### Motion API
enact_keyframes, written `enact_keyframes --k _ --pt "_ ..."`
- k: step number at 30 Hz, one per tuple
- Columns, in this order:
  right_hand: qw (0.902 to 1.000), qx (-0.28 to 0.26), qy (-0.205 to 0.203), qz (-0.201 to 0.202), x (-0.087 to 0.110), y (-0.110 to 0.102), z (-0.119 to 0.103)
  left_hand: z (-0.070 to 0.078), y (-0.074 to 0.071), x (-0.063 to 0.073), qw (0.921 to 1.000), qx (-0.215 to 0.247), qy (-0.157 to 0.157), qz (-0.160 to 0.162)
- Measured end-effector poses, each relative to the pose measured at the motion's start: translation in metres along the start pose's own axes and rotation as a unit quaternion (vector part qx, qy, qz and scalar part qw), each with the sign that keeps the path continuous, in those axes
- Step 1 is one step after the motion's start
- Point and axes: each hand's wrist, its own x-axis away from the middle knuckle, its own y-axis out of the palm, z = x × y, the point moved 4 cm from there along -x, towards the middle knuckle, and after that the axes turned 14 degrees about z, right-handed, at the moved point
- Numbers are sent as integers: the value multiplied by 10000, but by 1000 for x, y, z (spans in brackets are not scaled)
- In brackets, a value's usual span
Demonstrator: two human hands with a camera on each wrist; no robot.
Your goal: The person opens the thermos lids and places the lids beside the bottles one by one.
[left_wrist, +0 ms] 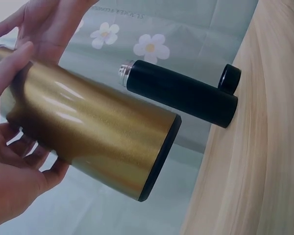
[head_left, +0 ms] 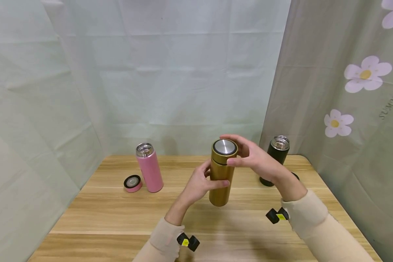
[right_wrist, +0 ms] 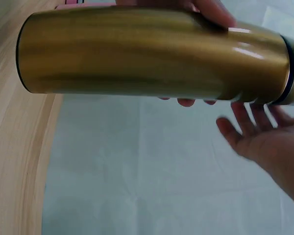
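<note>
A gold thermos bottle [head_left: 218,196] is held up off the table, nearly upright, by both hands. My left hand [head_left: 198,185] wraps its body at mid-height, thumb across the near side and fingers behind, as the left wrist view [left_wrist: 14,181] also shows. At the top, my right hand [head_left: 255,160] grips the gold lid [head_left: 225,146] with its steel disc; the thumb lies on the near side. The lid sits on the bottle, with a dark seam below it. In the right wrist view the lid is largely cut off by the edge.
An uncapped pink thermos [head_left: 150,173] stands at the left, its pink lid [head_left: 133,183] beside it on the wooden table [head_left: 118,214]. At the right, behind my right arm, stands an uncapped black thermos [head_left: 278,154] with its black lid [left_wrist: 230,78] next to it. Curtains surround the table.
</note>
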Motion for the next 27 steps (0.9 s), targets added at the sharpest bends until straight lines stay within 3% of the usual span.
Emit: enact_keyframes --k 6,10,14,22,27 --pt "9933 801 -270 794 3 8 -2 0 -2 -1 9994 -174 -89 277" --pt "9898 951 -320 1008 4 12 -3 -1 -2 -1 9993 -209 -78 306" --pt "9938 717 -232 823 4 10 -4 0 -2 0 9994 -201 -61 258" --pt "9999 33 -12 -167 0 -1 -2 1 1 0 9998 -86 121 -91" --pt "9998 3 -8 -186 1 -1 -1 0 1 0 10000 -33 20 -86"
